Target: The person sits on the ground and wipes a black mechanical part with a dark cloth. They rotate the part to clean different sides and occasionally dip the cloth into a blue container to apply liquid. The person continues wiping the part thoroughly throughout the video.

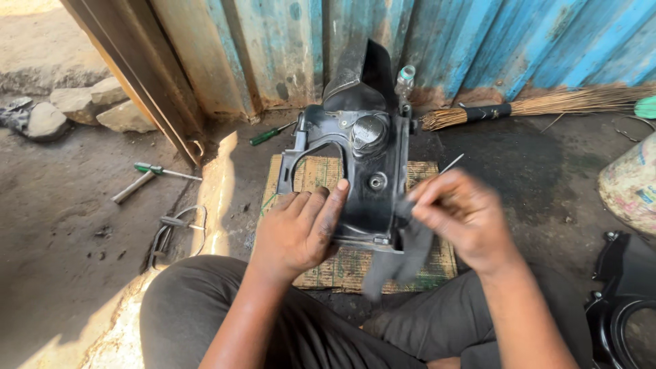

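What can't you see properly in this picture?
- Head view: the right hand is blurred, so its grip on the dark strip is unclear.
- The near left edge of the black plastic panel is covered by the left hand.
- The mat is mostly hidden under the panel and hands.
- The black part at right is cut off by the picture's edge.
- The broom runs off the right edge.

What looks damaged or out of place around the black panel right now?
Nothing looks broken. The black panel rests on a woven mat, steadied by the left hand. Screwdrivers lie scattered on the dirt floor, away from the mat.
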